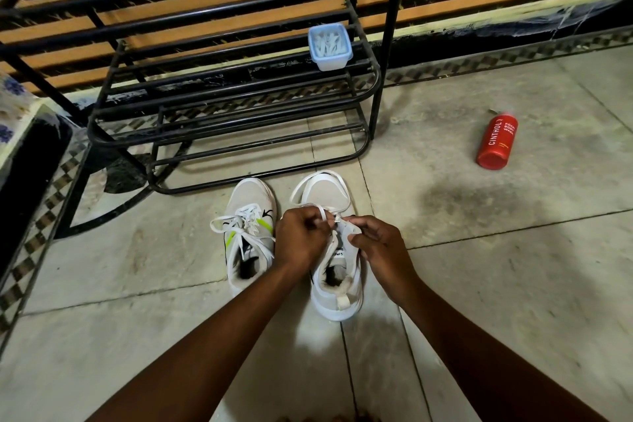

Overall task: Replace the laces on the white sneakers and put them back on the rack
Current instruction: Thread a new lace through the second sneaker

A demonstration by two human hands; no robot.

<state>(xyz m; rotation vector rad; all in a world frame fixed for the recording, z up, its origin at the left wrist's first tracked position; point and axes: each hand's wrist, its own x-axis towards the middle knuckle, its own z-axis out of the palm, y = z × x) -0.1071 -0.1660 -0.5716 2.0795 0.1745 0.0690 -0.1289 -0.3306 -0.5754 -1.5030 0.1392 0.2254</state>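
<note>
Two white sneakers stand side by side on the tiled floor, toes toward the black metal shoe rack (239,106). The left sneaker (250,233) is laced, its lace ends loose, with green and black marks on its side. Over the right sneaker (337,271) both my hands work at the tongue. My left hand (301,238) pinches the white lace (322,181), which loops forward around the toe. My right hand (380,247) pinches the lace end near the tongue. The eyelets under my fingers are hidden.
A small clear plastic box (329,46) with a blue rim, holding white laces, sits on the rack's middle shelf at its right end. A red bottle (496,142) lies on the floor to the right. A dark cabinet edge (27,161) stands at the left.
</note>
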